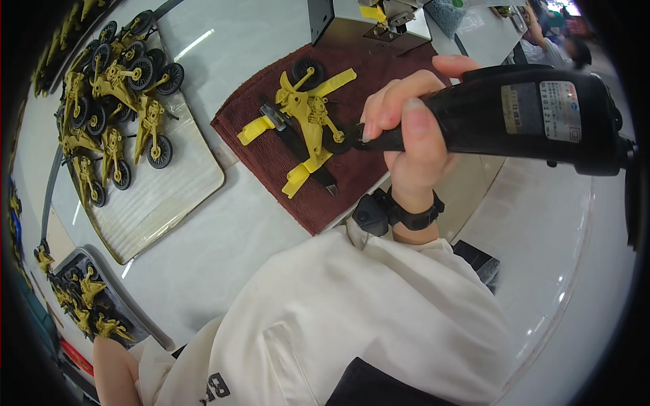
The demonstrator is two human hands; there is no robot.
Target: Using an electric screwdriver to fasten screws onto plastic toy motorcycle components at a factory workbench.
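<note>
The right hand (413,128), right of centre in the frame, is clenched around a black electric screwdriver (535,115), its tip pointing left at a yellow toy motorcycle frame (308,118). That frame lies on a dark red cloth (352,176) on the white counter (217,237), in the upper middle. The left hand (115,369) shows only partly at the lower left edge; I cannot tell how its fingers stand. A tray (169,196) at upper left carries more yellow wheeled frames (115,101).
</note>
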